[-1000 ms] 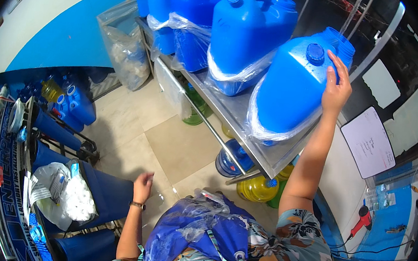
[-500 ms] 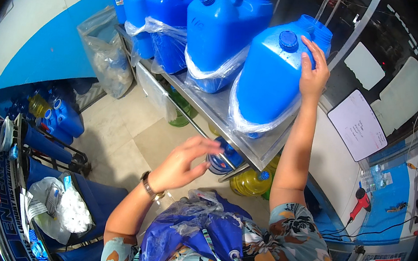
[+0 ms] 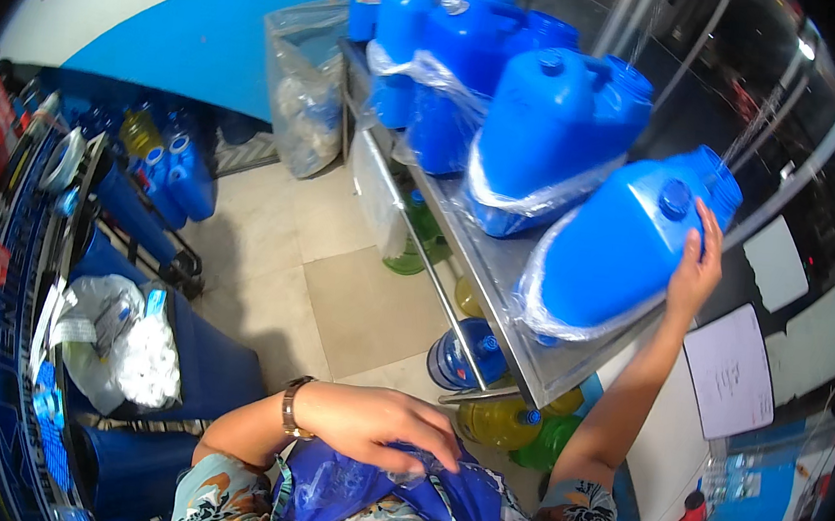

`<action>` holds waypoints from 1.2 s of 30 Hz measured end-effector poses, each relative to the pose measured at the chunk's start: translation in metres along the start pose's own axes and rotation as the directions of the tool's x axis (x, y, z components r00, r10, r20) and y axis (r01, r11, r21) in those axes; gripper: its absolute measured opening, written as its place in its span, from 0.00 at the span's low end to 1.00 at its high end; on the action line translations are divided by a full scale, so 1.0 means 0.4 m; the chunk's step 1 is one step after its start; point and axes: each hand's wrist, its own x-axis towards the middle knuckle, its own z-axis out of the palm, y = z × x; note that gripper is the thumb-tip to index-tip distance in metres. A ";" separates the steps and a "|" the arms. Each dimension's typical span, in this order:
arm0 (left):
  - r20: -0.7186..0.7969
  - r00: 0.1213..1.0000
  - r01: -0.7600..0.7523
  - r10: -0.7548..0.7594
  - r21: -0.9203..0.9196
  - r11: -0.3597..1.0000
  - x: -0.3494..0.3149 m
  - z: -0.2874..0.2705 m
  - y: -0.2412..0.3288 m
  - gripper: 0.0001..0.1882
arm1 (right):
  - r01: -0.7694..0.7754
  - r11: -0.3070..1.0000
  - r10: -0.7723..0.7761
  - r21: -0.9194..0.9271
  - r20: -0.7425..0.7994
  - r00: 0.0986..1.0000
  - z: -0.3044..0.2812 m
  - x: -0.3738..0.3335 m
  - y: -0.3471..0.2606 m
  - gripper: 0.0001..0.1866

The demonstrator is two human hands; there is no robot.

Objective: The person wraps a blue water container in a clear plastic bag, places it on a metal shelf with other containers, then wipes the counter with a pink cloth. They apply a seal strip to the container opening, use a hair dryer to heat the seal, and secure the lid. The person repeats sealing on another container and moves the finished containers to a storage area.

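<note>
My right hand (image 3: 696, 272) lies along the right side of the nearest blue jug (image 3: 615, 249), fingers stretched toward its shoulder beside the screw cap (image 3: 675, 198). This jug leans on the metal counter with clear plastic wrap (image 3: 535, 297) around its lower part. Thin streaks that look like falling water reach its wide uncapped mouth (image 3: 722, 176). My left hand (image 3: 381, 428), with a watch (image 3: 296, 407) on the wrist, hovers in front of my blue apron (image 3: 346, 485). Its fingers are loosely bent and slightly apart; nothing shows clearly in them.
More blue jugs (image 3: 556, 123) line the metal counter (image 3: 568, 370), which has a rail along its front. Bottles, including a yellow one (image 3: 497, 424), stand beneath. A clear bag (image 3: 302, 99) sits past the counter's far end. Blue bins (image 3: 217, 357) stand left; a red hair-dryer-like tool (image 3: 686, 517) lies right.
The view has swung, so the counter and jugs appear farther right and lower. My left hand has drawn back from near the rail to my apron. My right hand stays on the jug.
</note>
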 end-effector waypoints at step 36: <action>-0.518 0.561 0.787 -0.645 0.091 0.611 -0.408 -1.016 -0.339 0.21 | -0.284 0.854 -0.311 0.436 0.865 0.394 1.248 -0.058 -0.313 0.15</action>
